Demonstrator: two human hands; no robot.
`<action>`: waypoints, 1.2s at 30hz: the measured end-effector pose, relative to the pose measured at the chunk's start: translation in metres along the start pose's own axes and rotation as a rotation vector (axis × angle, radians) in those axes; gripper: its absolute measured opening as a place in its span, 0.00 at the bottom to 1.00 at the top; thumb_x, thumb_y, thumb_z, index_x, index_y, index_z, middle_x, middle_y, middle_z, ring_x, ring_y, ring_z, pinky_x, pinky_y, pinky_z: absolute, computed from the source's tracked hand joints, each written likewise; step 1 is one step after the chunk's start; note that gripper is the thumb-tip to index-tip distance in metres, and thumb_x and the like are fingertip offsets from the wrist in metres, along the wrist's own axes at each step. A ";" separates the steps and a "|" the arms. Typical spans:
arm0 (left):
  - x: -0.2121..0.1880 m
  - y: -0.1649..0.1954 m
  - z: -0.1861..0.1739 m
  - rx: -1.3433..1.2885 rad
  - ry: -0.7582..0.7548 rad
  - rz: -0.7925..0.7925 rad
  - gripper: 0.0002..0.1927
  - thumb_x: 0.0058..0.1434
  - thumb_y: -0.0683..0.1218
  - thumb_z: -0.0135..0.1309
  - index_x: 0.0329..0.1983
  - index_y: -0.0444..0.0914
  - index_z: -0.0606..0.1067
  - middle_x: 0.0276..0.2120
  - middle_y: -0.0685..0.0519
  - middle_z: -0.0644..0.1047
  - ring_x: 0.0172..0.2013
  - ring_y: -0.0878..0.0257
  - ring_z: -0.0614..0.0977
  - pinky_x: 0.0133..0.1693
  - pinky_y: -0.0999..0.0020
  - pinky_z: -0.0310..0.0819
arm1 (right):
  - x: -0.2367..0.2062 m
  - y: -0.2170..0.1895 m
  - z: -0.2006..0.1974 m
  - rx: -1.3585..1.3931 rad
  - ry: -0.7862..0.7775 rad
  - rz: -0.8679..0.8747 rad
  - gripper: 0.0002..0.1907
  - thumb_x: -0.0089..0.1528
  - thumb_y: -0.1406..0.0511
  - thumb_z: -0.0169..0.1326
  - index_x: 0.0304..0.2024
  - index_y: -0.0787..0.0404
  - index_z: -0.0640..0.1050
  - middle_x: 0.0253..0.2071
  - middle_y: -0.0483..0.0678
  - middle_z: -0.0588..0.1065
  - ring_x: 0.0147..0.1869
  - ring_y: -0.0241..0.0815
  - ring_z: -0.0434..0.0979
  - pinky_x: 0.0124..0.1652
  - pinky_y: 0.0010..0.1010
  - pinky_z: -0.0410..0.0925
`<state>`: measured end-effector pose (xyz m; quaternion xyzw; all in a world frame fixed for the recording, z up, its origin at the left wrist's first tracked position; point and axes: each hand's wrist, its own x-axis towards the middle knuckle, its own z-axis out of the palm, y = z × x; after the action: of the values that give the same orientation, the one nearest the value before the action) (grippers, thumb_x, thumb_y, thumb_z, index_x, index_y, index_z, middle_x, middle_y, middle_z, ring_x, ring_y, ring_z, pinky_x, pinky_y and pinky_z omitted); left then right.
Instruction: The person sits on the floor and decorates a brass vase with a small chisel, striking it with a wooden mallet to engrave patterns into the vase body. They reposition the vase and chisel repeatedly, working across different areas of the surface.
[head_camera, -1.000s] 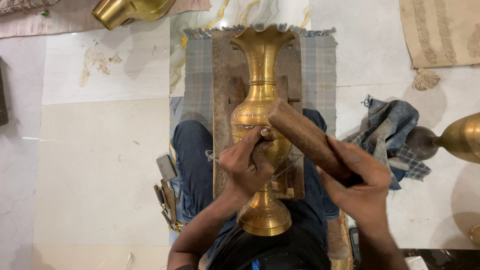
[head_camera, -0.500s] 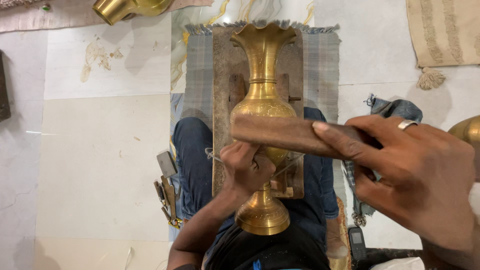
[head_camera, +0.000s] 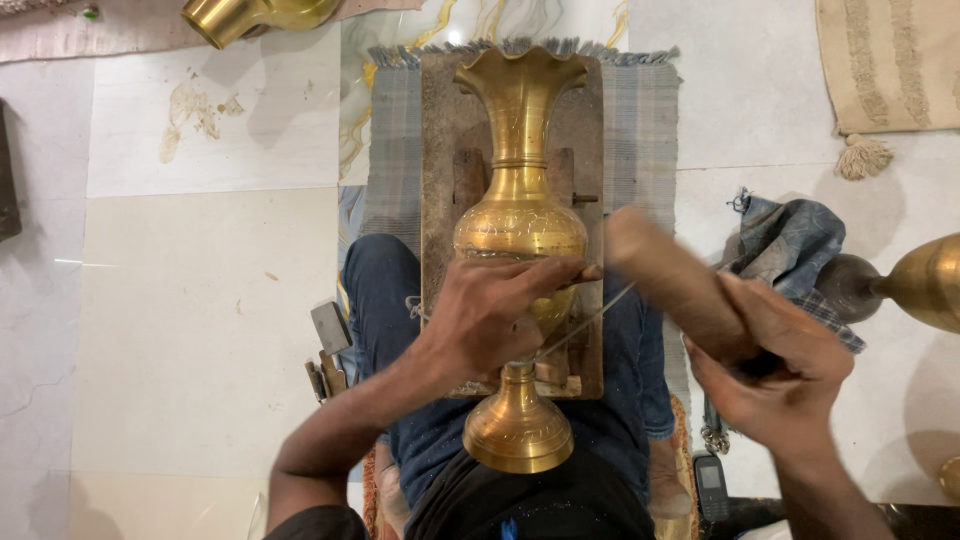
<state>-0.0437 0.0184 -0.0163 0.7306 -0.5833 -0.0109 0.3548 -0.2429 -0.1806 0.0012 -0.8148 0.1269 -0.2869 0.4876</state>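
I saw the brass vase (head_camera: 520, 225) lying across a wooden board (head_camera: 440, 180) on the lap — my left hand (head_camera: 490, 315) pinched a thin chisel (head_camera: 585, 320) against its belly. My right hand (head_camera: 775, 370) was closed around a blurred wooden mallet (head_camera: 675, 285), just right of the vase.

Single head-worn view, looking steeply down from close above the lap. The brass vase (head_camera: 520, 230) fills frame centre, both hands enter from the lower edge, and tiled floor (head_camera: 200, 300) surrounds them.
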 end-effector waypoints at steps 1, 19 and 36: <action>0.004 0.000 -0.003 0.006 -0.076 -0.010 0.30 0.50 0.36 0.58 0.60 0.41 0.75 0.39 0.52 0.85 0.34 0.61 0.86 0.34 0.67 0.82 | -0.009 0.005 0.002 0.096 0.071 0.036 0.33 0.51 0.75 0.61 0.61 0.66 0.74 0.41 0.51 0.79 0.38 0.35 0.81 0.35 0.20 0.75; 0.039 -0.003 -0.025 0.055 -0.578 0.064 0.36 0.53 0.35 0.59 0.64 0.56 0.71 0.17 0.58 0.74 0.19 0.67 0.75 0.21 0.72 0.68 | -0.126 0.018 0.044 -0.155 0.276 0.219 0.30 0.56 0.75 0.60 0.62 0.71 0.73 0.54 0.63 0.75 0.49 0.49 0.81 0.38 0.34 0.74; 0.057 -0.015 -0.030 -0.010 -0.494 0.197 0.31 0.51 0.36 0.60 0.59 0.51 0.76 0.17 0.56 0.76 0.16 0.66 0.72 0.21 0.69 0.67 | -0.128 0.042 0.071 0.231 0.117 0.691 0.39 0.53 0.78 0.60 0.68 0.67 0.69 0.52 0.57 0.80 0.50 0.41 0.82 0.48 0.31 0.77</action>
<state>0.0000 -0.0145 0.0209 0.6438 -0.7203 -0.1572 0.2047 -0.3009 -0.0878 -0.1054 -0.6458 0.3889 -0.1639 0.6362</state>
